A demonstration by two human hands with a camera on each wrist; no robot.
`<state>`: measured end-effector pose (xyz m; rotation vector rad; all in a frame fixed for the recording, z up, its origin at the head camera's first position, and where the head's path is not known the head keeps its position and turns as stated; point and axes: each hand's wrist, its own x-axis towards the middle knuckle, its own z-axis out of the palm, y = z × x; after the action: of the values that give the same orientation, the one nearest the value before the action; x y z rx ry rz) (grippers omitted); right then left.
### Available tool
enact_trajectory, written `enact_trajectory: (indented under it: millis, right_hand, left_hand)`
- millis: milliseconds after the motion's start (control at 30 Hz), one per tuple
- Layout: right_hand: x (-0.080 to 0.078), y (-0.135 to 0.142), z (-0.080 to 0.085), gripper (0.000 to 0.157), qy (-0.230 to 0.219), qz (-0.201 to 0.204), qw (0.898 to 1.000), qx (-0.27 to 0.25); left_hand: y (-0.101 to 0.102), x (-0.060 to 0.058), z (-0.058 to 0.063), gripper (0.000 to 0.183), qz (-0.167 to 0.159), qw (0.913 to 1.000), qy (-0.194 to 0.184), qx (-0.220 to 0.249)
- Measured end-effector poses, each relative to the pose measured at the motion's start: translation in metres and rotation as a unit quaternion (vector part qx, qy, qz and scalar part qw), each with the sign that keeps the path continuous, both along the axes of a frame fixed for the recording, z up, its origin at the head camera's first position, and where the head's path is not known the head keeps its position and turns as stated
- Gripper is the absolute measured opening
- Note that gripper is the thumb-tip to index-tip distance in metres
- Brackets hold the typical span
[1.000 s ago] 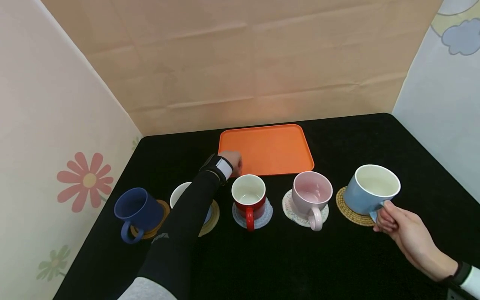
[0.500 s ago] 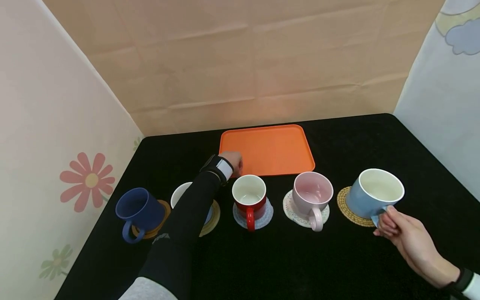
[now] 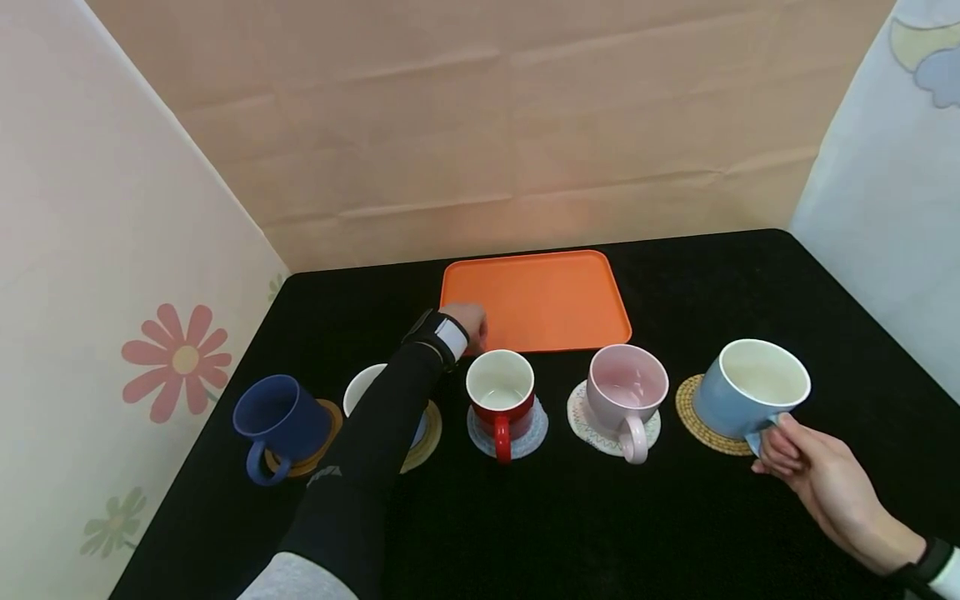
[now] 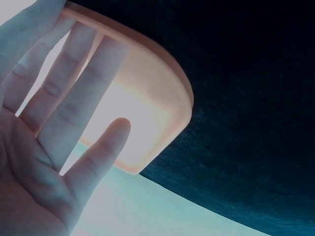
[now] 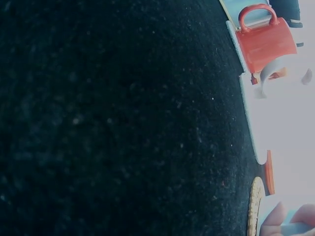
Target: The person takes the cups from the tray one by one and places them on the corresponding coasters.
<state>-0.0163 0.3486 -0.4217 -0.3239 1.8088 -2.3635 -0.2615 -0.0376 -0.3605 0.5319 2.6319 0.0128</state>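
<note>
My right hand [image 3: 817, 483] pinches the handle of a light blue mug [image 3: 723, 400] with a cream interior. Beneath that mug, a round woven coaster [image 3: 688, 417] shows at its left side. Only the fingertips of my right hand [image 5: 275, 219] appear, at the lower right corner of the right wrist view. My left hand [image 3: 468, 323] is at the front left corner of an orange tray [image 3: 555, 292], behind the red mug [image 3: 502, 408]. In the left wrist view, the left hand's fingers [image 4: 69, 113] look straight and overlap the tray's rim [image 4: 184, 96].
A pink mug [image 3: 628, 383] stands on a white coaster [image 3: 588, 433]. The red mug rests on a pale blue coaster [image 3: 534, 437]. A dark blue mug [image 3: 288, 425] and a white mug [image 3: 360, 387], partly hidden by my left sleeve [image 3: 367, 467], stand at left. Walls border the black table.
The light blue mug has shifted slightly right and toward me on its coaster, along with my right hand. My left hand stays by the tray corner.
</note>
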Motion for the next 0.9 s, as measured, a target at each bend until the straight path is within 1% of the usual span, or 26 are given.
enact_trajectory:
  millis: [133,200,300,400,500,567,667,800,900]
  right_hand:
    - [0.000,0.002,-0.001,0.042,0.004,0.005,1.000,0.000]
    - [0.001,0.004,-0.002,0.042,0.007,0.006,1.000,-0.002]
    - [0.002,0.007,-0.002,0.042,0.005,0.004,1.000,0.012]
    - [0.002,0.009,-0.004,0.042,0.000,0.004,1.000,0.030]
    - [0.003,0.009,-0.005,0.043,-0.004,0.002,0.999,0.043]
    - [0.004,0.008,-0.004,0.042,-0.005,-0.002,0.999,0.045]
    - [0.004,0.004,-0.002,0.040,-0.001,-0.019,0.999,0.047]
    - [0.004,-0.003,-0.002,0.038,0.015,-0.041,0.998,0.039]
    - [0.004,-0.007,-0.002,0.038,0.013,-0.050,0.998,0.038]
  left_hand:
    - [0.001,0.004,0.005,0.015,0.004,1.0000,-0.001,0.007]
    - [0.003,0.004,0.005,0.013,0.001,1.0000,0.000,0.008]
    - [0.006,-0.001,0.001,0.013,-0.004,1.0000,0.002,0.005]
    - [0.008,-0.008,-0.005,0.013,-0.005,1.0000,0.000,0.001]
    - [0.008,-0.010,-0.007,0.012,-0.006,1.0000,0.000,0.001]
    - [0.008,-0.009,-0.006,0.012,-0.011,0.9999,0.004,-0.001]
    - [0.006,-0.007,-0.004,0.012,-0.017,0.9998,0.009,0.000]
    - [0.004,-0.004,0.000,0.012,-0.010,0.9999,0.004,0.007]
    - [0.002,-0.001,0.002,0.012,-0.006,0.9999,0.002,0.012]
